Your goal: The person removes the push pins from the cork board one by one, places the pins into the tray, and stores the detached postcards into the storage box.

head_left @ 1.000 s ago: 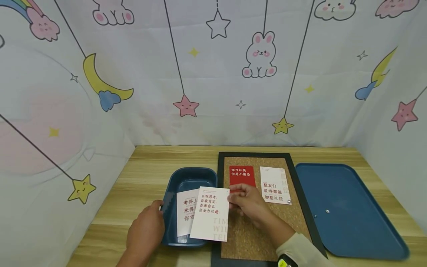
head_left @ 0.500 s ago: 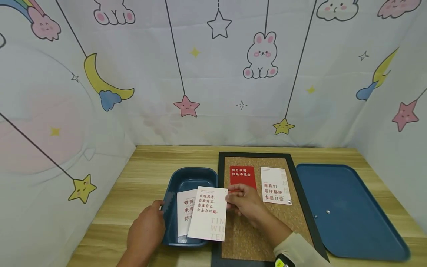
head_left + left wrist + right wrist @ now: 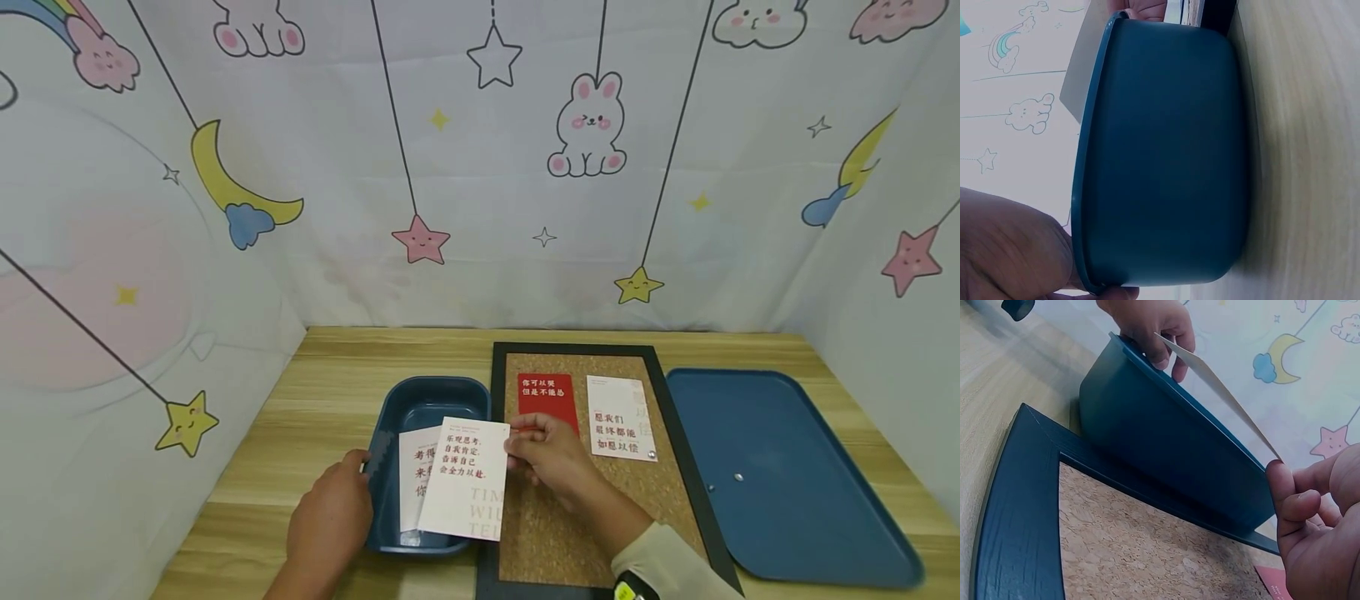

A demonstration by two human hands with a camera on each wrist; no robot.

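My right hand [image 3: 555, 462] pinches the right edge of a white card [image 3: 465, 479] printed with red characters. In the right wrist view the card [image 3: 1225, 394] is tilted above the rim of a deep blue bin [image 3: 431, 400], with thumb and finger at its edge. A second white card [image 3: 415, 492] stands in the bin, partly hidden behind the held one. My left hand [image 3: 330, 521] grips the bin's left rim; the left wrist view shows fingertips [image 3: 1119, 294] against the bin's outer wall.
Right of the bin lies a black-framed cork board [image 3: 577, 533], bearing a red card [image 3: 545, 400], partly covered by my hand, and a white card [image 3: 618, 408] with a pin [image 3: 652, 456] at its corner. Farther right, a flat blue tray [image 3: 810, 492] holds small pins [image 3: 738, 477].
The held card has shifted slightly left with my right hand and covers more of the card in the bin. My left hand stays on the bin's rim.
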